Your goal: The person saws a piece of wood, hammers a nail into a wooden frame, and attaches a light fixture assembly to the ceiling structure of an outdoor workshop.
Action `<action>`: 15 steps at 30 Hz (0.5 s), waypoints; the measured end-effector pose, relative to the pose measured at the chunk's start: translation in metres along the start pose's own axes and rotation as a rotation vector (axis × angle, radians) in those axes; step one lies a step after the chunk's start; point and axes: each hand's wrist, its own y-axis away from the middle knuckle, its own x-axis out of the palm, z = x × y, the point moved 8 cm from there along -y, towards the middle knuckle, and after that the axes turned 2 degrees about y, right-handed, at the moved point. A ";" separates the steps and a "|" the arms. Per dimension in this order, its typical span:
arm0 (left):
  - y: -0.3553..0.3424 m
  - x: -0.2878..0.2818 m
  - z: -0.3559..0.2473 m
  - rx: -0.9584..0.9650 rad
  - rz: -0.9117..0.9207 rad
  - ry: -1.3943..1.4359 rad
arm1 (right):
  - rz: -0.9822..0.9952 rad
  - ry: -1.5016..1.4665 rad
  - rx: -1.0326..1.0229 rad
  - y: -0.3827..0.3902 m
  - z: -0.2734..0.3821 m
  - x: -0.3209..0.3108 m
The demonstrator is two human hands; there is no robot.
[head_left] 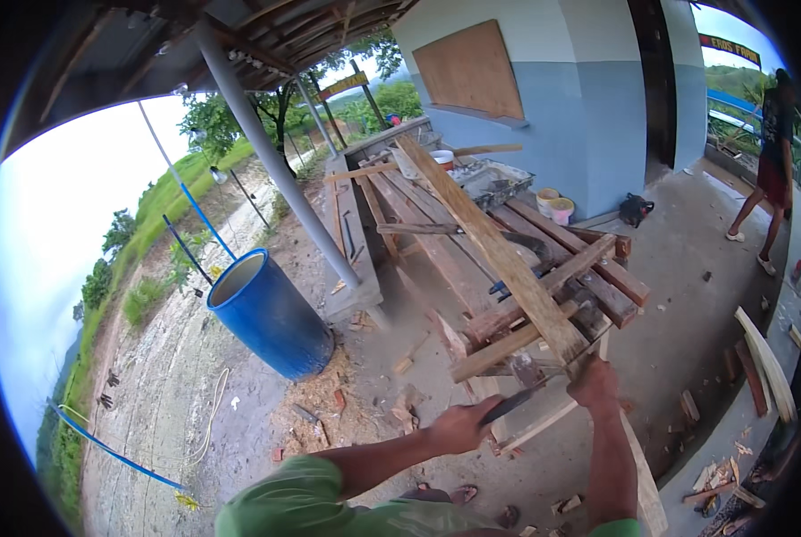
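A long, weathered wooden plank [490, 251] slopes toward me across a pile of timber. My right hand [593, 385] is closed at its near end, seemingly around the edge; the fingertips are hidden. Lower and to the left, my left hand [458, 428] wraps round the handle of a long knife [508, 404] with a dark blade. The blade points up and right, its far part reaching the underside of the plank's near end. Shorter wooden beams [508, 349] lie crosswise beneath the plank, close to both hands.
Reddish beams [588, 277] are stacked beyond. A blue barrel [275, 313] stands left, near a grey post [275, 148]. Buckets [560, 210] and a mortar-stained tray [490, 183] sit by the wall. Offcuts [763, 367] lie on the right-hand ledge. Another person [772, 166] is at far right.
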 end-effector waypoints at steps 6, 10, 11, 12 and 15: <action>-0.015 0.012 -0.027 0.055 0.060 0.052 | 0.073 -0.009 -0.007 -0.010 -0.026 0.000; 0.102 -0.015 0.027 -0.057 0.049 -0.007 | 0.091 0.018 0.019 -0.013 -0.034 -0.009; 0.102 -0.017 0.025 -0.014 0.024 -0.020 | 0.103 0.021 0.025 -0.013 -0.035 -0.009; 0.099 -0.017 0.022 0.030 0.000 -0.030 | 0.115 0.026 0.032 -0.013 -0.037 -0.009; -0.027 0.009 -0.015 0.102 -0.015 -0.035 | 0.187 -0.012 0.009 -0.014 -0.008 -0.009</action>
